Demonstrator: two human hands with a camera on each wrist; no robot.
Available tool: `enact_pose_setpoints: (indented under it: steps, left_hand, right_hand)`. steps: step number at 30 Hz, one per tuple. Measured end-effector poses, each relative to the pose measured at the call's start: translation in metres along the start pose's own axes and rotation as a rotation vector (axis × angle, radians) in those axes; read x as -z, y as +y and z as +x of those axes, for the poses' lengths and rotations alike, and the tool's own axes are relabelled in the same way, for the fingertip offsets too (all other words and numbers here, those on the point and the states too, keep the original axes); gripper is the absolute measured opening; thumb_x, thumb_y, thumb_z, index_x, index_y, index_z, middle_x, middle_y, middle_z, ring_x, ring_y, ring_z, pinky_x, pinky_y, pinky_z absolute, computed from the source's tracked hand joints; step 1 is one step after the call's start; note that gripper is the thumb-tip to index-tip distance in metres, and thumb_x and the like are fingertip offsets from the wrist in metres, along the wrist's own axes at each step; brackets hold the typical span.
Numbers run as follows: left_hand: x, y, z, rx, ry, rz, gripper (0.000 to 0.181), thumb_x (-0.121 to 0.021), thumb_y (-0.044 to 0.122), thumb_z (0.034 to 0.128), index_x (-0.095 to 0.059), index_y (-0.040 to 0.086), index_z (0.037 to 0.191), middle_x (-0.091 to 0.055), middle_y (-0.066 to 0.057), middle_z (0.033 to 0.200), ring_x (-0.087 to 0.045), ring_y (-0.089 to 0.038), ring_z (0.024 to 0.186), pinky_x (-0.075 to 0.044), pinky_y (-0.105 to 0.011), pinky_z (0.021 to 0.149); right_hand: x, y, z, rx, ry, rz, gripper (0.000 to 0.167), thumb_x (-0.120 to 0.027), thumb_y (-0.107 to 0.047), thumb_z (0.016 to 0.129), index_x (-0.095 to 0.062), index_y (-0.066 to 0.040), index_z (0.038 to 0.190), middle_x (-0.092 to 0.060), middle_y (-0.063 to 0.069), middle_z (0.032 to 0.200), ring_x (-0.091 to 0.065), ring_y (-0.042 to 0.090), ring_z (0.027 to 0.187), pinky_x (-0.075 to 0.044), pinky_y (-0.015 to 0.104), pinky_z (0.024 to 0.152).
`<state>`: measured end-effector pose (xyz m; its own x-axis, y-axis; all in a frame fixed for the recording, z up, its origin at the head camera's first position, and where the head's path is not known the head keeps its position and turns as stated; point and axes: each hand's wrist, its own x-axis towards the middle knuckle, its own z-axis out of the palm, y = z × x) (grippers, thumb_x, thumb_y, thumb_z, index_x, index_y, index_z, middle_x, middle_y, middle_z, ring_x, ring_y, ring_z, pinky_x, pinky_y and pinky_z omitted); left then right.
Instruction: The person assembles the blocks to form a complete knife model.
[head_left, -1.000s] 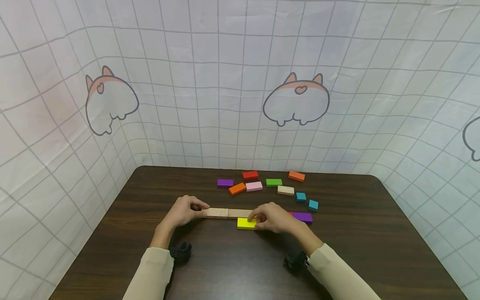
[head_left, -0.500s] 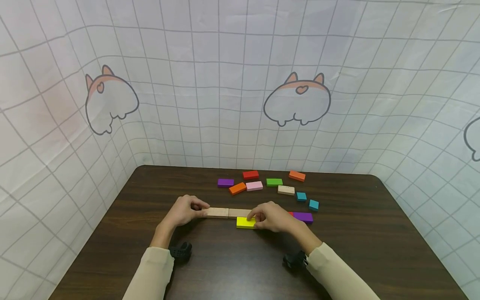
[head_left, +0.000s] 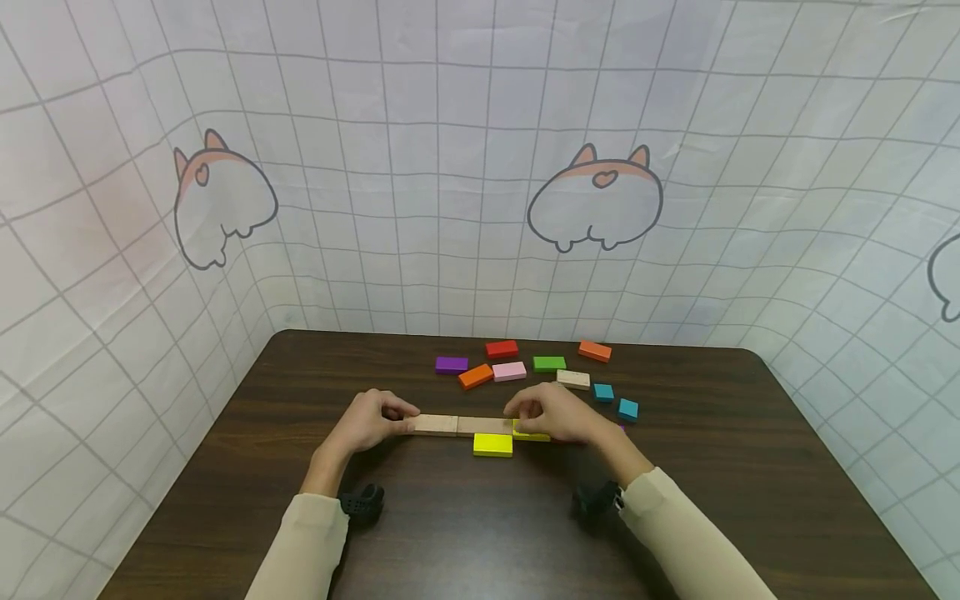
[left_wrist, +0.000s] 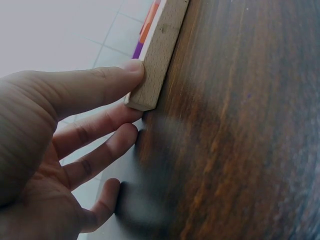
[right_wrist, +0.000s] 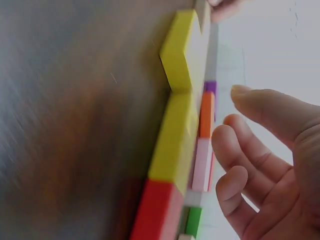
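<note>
My left hand [head_left: 369, 423] pinches the outer end of a plain wooden block [head_left: 435, 425], thumb on its near side, as the left wrist view shows. A second plain wooden block [head_left: 483, 426] continues the row rightward, then a yellow block [head_left: 531, 435]. In front of the row lies another yellow block [head_left: 492, 446], close against it. Just above and behind the row's right part is my right hand [head_left: 558, 412], fingers loosely bent and holding nothing. In the right wrist view a red block [right_wrist: 156, 207] adjoins the row's yellow one; in the head view my hand hides it.
Behind the row lie scattered blocks: purple [head_left: 452, 366], red [head_left: 502, 349], orange [head_left: 476, 377], pink [head_left: 509, 372], green [head_left: 549, 364], plain wood [head_left: 573, 380] and two short blue ones [head_left: 627, 409]. The dark wooden table [head_left: 450, 533] meets a white grid curtain [head_left: 420, 275] behind.
My right hand has let go of the front yellow block and lifted back and slightly right, uncovering the yellow block in the row. The left hand stays put.
</note>
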<state>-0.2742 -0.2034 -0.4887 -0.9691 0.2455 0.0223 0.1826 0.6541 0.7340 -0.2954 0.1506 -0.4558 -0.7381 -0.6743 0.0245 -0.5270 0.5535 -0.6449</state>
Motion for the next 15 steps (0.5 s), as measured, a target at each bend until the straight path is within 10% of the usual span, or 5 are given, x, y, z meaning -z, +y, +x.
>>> enact_pose_setpoints:
  steps: [15]
  left_hand:
    - [0.0, -0.001, 0.0, -0.008, -0.002, -0.005, 0.016, -0.083, 0.012, 0.0882, -0.083, 0.013, 0.104, -0.067, 0.001, 0.091, -0.056, -0.018, 0.08, -0.049, -0.035, 0.069]
  right_hand:
    - [0.029, 0.047, 0.034, -0.185, 0.145, 0.037, 0.051, -0.078, -0.01, 0.093, -0.062, -0.007, 0.14, -0.061, 0.018, 0.131, -0.064, 0.028, 0.095, -0.056, 0.04, 0.079]
